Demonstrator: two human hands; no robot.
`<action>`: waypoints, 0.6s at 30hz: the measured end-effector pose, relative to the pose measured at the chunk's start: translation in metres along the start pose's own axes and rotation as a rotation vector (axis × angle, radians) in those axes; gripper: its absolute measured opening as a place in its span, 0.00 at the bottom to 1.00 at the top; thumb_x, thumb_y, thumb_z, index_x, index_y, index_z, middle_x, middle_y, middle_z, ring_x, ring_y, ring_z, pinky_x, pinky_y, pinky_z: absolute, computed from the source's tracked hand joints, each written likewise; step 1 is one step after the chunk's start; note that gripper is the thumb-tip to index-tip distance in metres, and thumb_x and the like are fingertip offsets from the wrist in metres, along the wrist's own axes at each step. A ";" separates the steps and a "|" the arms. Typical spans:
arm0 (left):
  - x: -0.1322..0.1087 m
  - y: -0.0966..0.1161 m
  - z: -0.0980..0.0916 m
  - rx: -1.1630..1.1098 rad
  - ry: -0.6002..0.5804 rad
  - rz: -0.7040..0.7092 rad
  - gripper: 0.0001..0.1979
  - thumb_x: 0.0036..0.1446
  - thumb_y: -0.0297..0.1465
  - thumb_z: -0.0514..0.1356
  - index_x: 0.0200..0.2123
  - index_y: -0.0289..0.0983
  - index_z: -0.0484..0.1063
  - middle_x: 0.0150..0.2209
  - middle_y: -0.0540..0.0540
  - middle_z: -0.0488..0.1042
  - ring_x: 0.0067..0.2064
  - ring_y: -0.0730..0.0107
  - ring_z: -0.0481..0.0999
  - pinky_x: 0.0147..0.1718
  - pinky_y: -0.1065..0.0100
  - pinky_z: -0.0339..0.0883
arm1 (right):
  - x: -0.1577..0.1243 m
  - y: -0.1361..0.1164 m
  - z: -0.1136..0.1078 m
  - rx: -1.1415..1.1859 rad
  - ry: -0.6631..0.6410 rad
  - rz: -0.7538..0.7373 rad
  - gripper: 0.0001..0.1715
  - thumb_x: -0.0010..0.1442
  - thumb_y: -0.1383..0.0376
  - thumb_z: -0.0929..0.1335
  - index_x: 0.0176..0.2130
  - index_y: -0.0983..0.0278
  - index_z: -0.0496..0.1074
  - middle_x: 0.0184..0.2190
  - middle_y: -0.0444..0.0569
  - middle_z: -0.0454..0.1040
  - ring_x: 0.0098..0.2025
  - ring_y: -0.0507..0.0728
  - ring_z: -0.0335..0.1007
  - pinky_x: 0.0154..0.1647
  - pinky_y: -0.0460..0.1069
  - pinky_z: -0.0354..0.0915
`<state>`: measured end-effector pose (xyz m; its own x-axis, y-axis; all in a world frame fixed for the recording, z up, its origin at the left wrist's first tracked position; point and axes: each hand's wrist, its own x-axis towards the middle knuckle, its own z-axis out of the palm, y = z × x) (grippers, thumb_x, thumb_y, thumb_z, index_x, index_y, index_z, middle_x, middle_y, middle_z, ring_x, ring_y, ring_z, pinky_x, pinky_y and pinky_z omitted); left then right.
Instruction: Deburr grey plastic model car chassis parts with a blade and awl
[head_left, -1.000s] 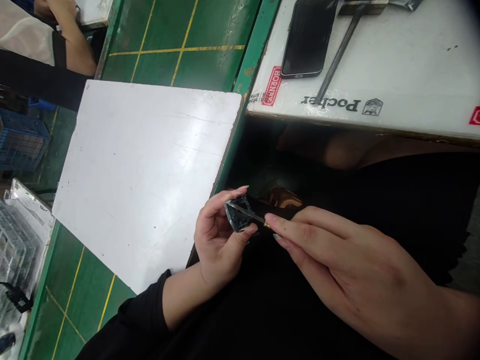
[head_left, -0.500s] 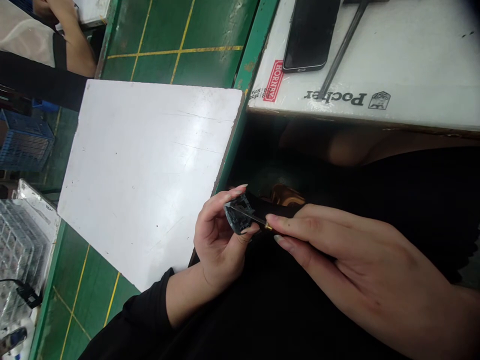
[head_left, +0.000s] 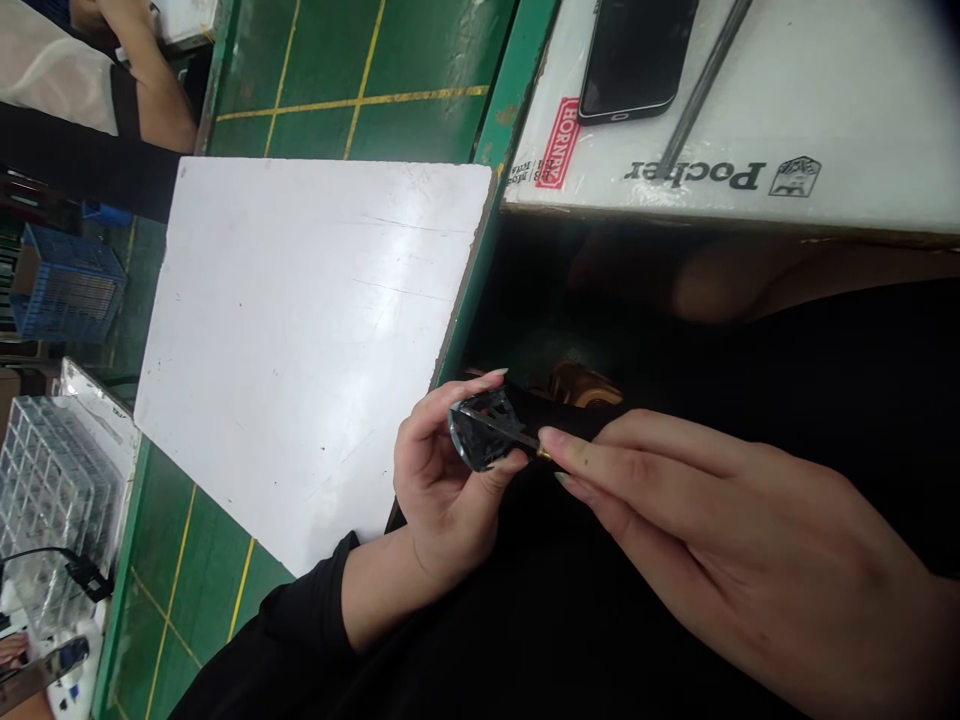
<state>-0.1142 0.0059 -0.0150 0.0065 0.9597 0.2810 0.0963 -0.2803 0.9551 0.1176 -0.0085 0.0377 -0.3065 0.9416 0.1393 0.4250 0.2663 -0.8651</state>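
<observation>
My left hand pinches a small dark glassy part; my right hand grips a black-handled precision screwdriver narrowly, its shaft across the part.

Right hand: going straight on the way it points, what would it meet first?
Probably the small dark framed part held in the left hand, just past the thin metal rod at its fingertips; depth is unclear.

The scene is viewed from a single head-worn camera, angled forward and down and held close above the hands at 4 o'clock, with the green tabletop seen toward 11 o'clock.
</observation>
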 end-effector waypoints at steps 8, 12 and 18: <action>-0.005 0.000 -0.002 -0.093 -0.033 -0.090 0.28 0.73 0.39 0.78 0.71 0.50 0.78 0.66 0.43 0.84 0.69 0.47 0.87 0.71 0.41 0.83 | -0.002 0.009 -0.004 0.013 -0.013 -0.030 0.25 0.85 0.69 0.68 0.72 0.52 0.81 0.56 0.48 0.91 0.50 0.60 0.94 0.38 0.48 0.88; -0.002 -0.003 -0.001 -0.092 -0.019 -0.013 0.29 0.72 0.33 0.79 0.71 0.46 0.79 0.66 0.42 0.84 0.68 0.51 0.87 0.70 0.45 0.84 | 0.003 0.004 -0.003 0.041 0.023 -0.012 0.23 0.84 0.69 0.70 0.70 0.51 0.82 0.56 0.45 0.92 0.53 0.61 0.94 0.45 0.49 0.90; -0.001 -0.007 -0.004 -0.072 -0.048 0.032 0.30 0.72 0.33 0.80 0.72 0.44 0.78 0.66 0.41 0.85 0.67 0.50 0.88 0.69 0.45 0.83 | 0.002 0.007 -0.003 0.016 0.024 -0.040 0.22 0.84 0.72 0.70 0.68 0.55 0.84 0.57 0.47 0.92 0.53 0.60 0.94 0.42 0.48 0.89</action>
<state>-0.1185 0.0068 -0.0218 0.0565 0.9495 0.3086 0.0230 -0.3102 0.9504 0.1226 -0.0040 0.0329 -0.3021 0.9351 0.1852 0.3992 0.3005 -0.8662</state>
